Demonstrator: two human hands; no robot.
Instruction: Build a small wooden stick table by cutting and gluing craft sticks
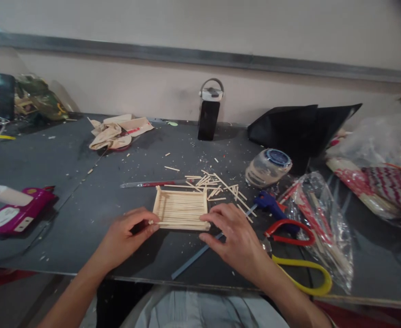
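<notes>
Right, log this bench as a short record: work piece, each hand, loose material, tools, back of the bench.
Work piece: shallow tray of pale sticks on the dark tabletop
Left hand: thumb and finger pinching the tray's near left corner
Right hand: fingers at its near right corner, thumb apart from them
Loose material: scattered stick pieces, mostly beyond the tray's right half
Tools: blue-handled tool and red-and-yellow-handled cutter, right of the tray
Back: black bottle with white lid, near the wall

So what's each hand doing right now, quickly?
Left hand: closed, pinching the stick tray at its near left corner.
Right hand: open, at its near right corner.
</notes>
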